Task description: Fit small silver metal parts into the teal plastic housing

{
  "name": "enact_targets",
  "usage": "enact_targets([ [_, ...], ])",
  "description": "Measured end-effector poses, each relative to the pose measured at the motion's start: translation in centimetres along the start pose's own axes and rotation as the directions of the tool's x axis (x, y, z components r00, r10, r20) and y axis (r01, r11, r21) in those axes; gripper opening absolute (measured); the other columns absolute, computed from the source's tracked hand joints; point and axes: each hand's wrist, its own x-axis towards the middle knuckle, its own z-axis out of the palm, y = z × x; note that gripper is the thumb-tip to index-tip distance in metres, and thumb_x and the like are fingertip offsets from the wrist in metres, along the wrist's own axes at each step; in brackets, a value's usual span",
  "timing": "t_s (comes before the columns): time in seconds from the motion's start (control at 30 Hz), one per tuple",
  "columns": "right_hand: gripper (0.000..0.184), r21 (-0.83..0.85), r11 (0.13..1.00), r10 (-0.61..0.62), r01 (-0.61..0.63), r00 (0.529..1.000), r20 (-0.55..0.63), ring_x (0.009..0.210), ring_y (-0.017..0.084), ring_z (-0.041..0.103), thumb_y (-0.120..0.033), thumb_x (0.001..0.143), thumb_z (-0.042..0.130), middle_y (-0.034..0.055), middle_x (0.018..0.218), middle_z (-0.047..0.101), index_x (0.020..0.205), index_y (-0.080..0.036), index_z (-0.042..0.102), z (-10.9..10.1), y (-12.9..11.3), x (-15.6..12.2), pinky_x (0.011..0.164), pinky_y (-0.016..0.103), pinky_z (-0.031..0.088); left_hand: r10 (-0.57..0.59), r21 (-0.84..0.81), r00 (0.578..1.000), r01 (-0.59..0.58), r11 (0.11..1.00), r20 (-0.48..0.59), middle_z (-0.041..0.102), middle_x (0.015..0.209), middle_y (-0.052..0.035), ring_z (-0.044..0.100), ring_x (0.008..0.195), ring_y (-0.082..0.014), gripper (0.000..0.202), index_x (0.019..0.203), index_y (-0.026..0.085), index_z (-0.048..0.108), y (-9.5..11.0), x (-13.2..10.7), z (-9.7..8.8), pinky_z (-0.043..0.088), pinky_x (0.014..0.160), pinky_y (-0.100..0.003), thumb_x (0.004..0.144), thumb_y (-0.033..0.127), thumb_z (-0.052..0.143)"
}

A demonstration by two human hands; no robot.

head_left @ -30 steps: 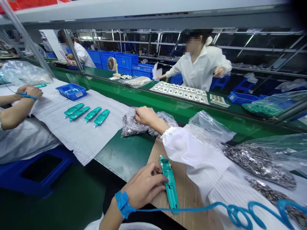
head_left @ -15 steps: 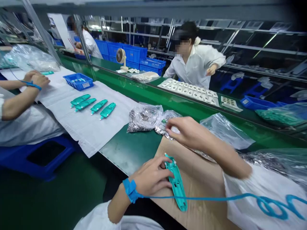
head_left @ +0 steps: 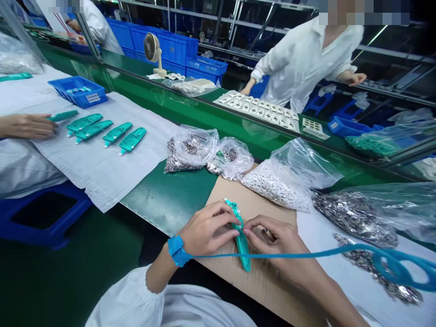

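Your left hand [head_left: 206,229] has its grip closed on the teal plastic casing [head_left: 243,252], which lies lengthwise on the brown board [head_left: 260,286] in front of you, at the edge of the green bench [head_left: 148,197]. Your right hand [head_left: 282,236] has thumb and forefinger at the casing's middle; whether its grip is closed on a small part, I cannot tell. A blue strap [head_left: 177,250] circles your left wrist. Beyond the board sits a clear bag of white parts [head_left: 277,181], with a bag of metal parts [head_left: 189,154] farther left.
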Motion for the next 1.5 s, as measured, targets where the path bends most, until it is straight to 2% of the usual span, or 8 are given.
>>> enact_targets([
  [0.3,0.013,-0.012,0.992,-0.126,0.125,0.985,-0.119,0.048,0.011,0.054,-0.032,0.095,0.057,0.0016,0.086,0.072,0.094,-0.024,0.067,0.4,-0.4,-0.3,0.046,0.025,0.043,-0.182,-0.206,0.976,0.156,0.966,-0.116,0.062,0.093,-0.0042,0.06,0.083,-0.0136,0.011,0.092,0.017,0.065,2.1,0.4,0.7,0.049,0.074,-0.023,0.094,0.024,0.056],
  [0.43,0.02,-0.167,0.92,-0.385,0.354,0.896,-0.222,0.092,0.018,0.069,-0.019,0.094,0.058,0.0045,0.103,0.072,0.112,-0.026,0.064,0.1,-0.4,-0.4,0.075,0.027,0.055,-0.371,-0.341,0.925,0.325,0.882,-0.078,0.056,0.087,-0.0028,0.054,0.076,-0.0132,0.021,0.086,0.017,0.06,3.2,0.9,0.5,0.045,0.068,-0.023,0.096,0.033,0.051],
  [0.53,0.025,-0.244,0.855,-0.506,0.457,0.839,-0.202,0.094,0.016,0.07,-0.012,0.095,0.055,0.0048,0.104,0.072,0.114,-0.026,0.063,-0.1,-0.3,-0.4,0.077,0.025,0.055,-0.451,-0.482,0.893,0.4,0.779,0.013,0.054,0.085,-0.0023,0.053,0.077,-0.014,0.029,0.085,0.017,0.057,3.6,1.0,0.3,0.045,0.071,-0.025,0.097,0.043,0.051],
  [0.8,0.016,-0.234,0.873,-0.477,0.429,0.852,-0.216,0.084,0.017,0.07,-0.017,0.097,0.054,0.0049,0.095,0.072,0.108,-0.025,0.062,0.3,-0.5,-0.1,0.067,0.025,0.055,-0.478,-0.621,0.872,0.431,0.655,0.1,0.054,0.083,-0.0018,0.052,0.077,-0.014,0.041,0.085,0.016,0.057,3.8,1.0,0.2,0.045,0.071,-0.025,0.092,0.057,0.056],
  [0.9,0.013,-0.218,0.889,-0.446,0.404,0.872,-0.202,0.082,0.019,0.07,-0.02,0.097,0.053,0.0061,0.092,0.072,0.104,-0.025,0.062,0.3,-0.4,0.1,0.064,0.028,0.055,-0.447,-0.545,0.894,0.383,0.746,0.017,0.057,0.088,-0.0038,0.055,0.079,-0.0149,0.035,0.086,0.017,0.06,3.6,0.8,0.4,0.048,0.073,-0.026,0.095,0.049,0.053],
  [1.07,0.01,-0.201,0.934,-0.34,0.297,0.91,-0.237,0.072,0.016,0.067,-0.023,0.098,0.051,0.0023,0.087,0.069,0.097,-0.026,0.061,-0.5,-0.5,0.4,0.059,0.026,0.052,-0.291,-0.089,0.955,0.285,0.954,-0.061,0.056,0.107,-0.0062,0.058,0.09,-0.0171,0.018,0.109,0.021,0.062,2.6,-0.6,-0.1,0.049,0.082,-0.029,0.098,0.024,0.048],
  [1.27,0.013,-0.273,0.931,-0.293,0.243,0.943,-0.16,0.067,0.015,0.065,-0.027,0.1,0.048,0.001,0.082,0.066,0.093,-0.025,0.059,-0.9,1.5,0.1,0.06,0.027,0.051,-0.173,0.175,0.98,0.154,0.972,0.1,0.052,0.123,-0.0092,0.053,0.106,-0.0221,0.032,0.121,0.023,0.058,1.7,-1.9,-0.4,0.049,0.092,-0.035,0.094,0.01,0.047],
  [1.5,0.019,-0.236,0.94,-0.257,0.245,0.966,-0.02,0.081,0.019,0.069,-0.027,0.102,0.041,0.0055,0.091,0.069,0.099,-0.024,0.06,-0.3,2.7,-0.3,0.069,0.031,0.054,-0.121,0.221,0.987,0.096,0.97,0.104,0.051,0.122,-0.0076,0.051,0.105,-0.0214,0.026,0.114,0.025,0.064,0.9,-1.4,0.0,0.049,0.094,-0.035,0.093,0.014,0.054],
])
